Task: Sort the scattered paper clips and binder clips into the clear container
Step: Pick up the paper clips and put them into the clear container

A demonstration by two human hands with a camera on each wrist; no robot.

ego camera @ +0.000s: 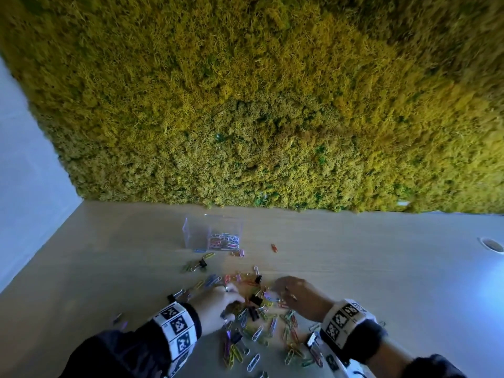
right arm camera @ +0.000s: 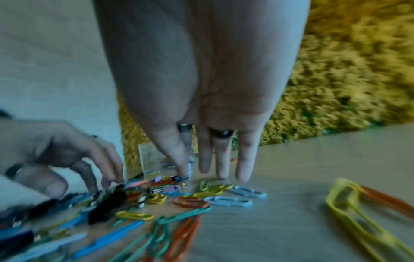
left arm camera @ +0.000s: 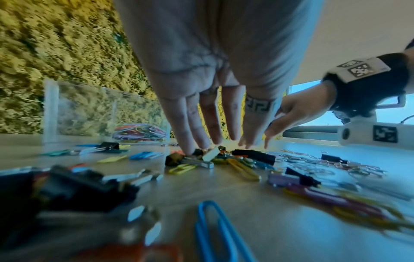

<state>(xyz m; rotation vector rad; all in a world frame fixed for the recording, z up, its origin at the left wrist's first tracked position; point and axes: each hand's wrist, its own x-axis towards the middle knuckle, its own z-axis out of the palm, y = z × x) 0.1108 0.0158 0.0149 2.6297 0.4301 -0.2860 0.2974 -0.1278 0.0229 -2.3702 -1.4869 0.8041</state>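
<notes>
The scattered coloured wire paper clips (ego camera: 259,332) and black folding binder clips (ego camera: 255,299) lie in a loose heap on the pale wooden surface (ego camera: 381,268), right under both hands, probably because raking them together makes them easier to gather in batches. The clear plastic container (ego camera: 212,231) stands well apart, farther back near the yellow-green moss wall (ego camera: 272,105), with a small pile of paper clips already in its right part (its left part looks bare).

The left hand (ego camera: 218,306) reaches down with fingers (left arm camera: 188,124) straight and slightly spread, their tips pressing into the heap at a binder clip; it grips nothing that I can make out. The right hand (ego camera: 297,294) comes in from the other side, fingers (right arm camera: 244,159) long and nearly straight, tips touching the surface just beside a few blue and yellow paper clips. Its thumb and forefinger sit close together at the heap, and whether they pinch a clip cannot be told.
</notes>
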